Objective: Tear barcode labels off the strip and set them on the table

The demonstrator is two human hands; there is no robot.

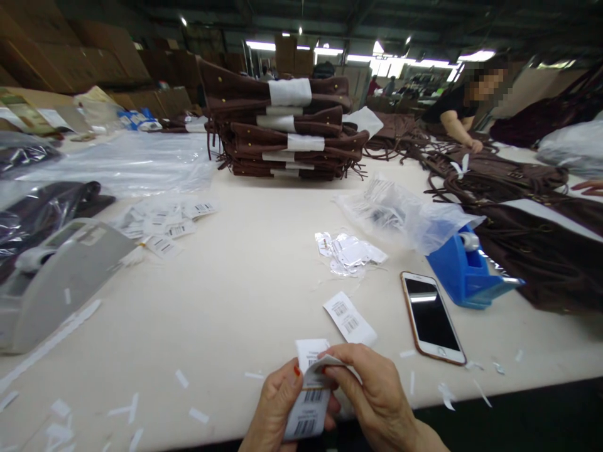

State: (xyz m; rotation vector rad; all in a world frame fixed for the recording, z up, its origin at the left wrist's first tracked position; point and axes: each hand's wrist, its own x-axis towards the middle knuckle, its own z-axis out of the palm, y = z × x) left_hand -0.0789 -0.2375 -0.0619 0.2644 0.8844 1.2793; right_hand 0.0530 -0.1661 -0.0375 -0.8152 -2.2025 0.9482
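Head view: both hands worked at the near edge of the tabletop (245,295). Left hand (277,405) held a strip of barcode labels (308,408), fingers closed on its lower part. Right hand (372,392) pinched the strip's top end, fingers together on the folded tip. One loose label (349,317) lay just beyond the hands; a phone (431,317) sat near it to the right, beside a blue tape dispenser (464,270). Progress, judged: several labels remained on the strip, so the peeling appeared part done. White backing scraps (127,408) littered the near tabletop. A stack of brown bags (287,129) stood well apart, farther back. Another person's arm (455,125) worked at far right.
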